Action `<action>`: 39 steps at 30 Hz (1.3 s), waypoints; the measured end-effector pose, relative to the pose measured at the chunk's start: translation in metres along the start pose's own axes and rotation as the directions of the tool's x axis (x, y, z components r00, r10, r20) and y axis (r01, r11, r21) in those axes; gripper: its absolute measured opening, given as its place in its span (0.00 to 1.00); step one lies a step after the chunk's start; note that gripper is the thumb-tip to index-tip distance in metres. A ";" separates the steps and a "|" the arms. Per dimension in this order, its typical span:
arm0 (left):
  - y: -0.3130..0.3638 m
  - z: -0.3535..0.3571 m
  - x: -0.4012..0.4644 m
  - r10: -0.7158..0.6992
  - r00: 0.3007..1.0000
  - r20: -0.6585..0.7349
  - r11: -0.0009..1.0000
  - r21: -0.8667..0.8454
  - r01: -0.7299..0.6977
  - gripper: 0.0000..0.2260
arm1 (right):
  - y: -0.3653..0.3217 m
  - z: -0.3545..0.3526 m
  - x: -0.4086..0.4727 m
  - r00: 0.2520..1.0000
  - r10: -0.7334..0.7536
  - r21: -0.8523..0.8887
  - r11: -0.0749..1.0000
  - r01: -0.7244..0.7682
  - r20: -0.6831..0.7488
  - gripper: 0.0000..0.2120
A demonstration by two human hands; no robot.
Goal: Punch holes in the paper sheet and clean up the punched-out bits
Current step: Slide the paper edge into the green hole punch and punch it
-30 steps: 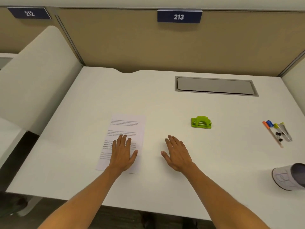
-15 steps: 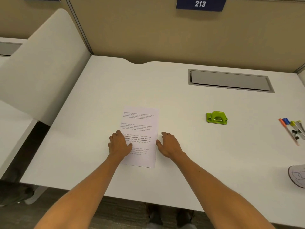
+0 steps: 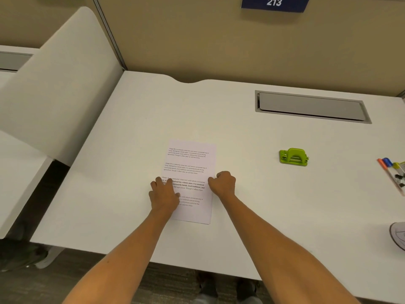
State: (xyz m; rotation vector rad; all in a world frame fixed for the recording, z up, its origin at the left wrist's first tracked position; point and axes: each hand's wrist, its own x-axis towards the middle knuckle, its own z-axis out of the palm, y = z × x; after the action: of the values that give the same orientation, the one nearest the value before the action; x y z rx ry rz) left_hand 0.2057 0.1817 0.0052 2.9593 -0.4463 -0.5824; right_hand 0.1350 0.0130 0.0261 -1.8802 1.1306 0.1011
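Note:
A printed paper sheet (image 3: 191, 170) lies flat near the front middle of the white desk (image 3: 131, 128). My left hand (image 3: 164, 193) lies over the sheet's left edge with its fingers curled down onto it. My right hand (image 3: 222, 183) is at the sheet's right edge, fingers curled in and pinching that edge. A green hole punch (image 3: 293, 157) stands on the desk to the right, well apart from both hands. No punched-out bits are visible.
Markers and binder clips (image 3: 394, 172) lie at the right edge, and a white paper cup (image 3: 398, 238) lies on its side below them. A grey cable hatch (image 3: 311, 106) is set into the desk's back. A white divider (image 3: 54, 88) bounds the left side.
Both hands went from lying flat, the right one on bare desk, to curled at the sheet's two side edges. The camera has moved closer and shifted left.

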 end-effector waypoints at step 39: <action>-0.007 0.003 0.000 -0.014 1.000 -0.025 1.000 -0.028 0.014 0.23 | 0.005 0.023 0.007 0.962 0.135 0.145 0.974 -0.173 0.237 0.18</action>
State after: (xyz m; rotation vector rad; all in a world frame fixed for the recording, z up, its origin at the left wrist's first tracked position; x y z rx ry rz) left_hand 0.2067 0.1882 0.0013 2.9423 -0.4121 -0.5473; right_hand 0.1433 0.0247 0.0056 -1.5892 1.0925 0.2936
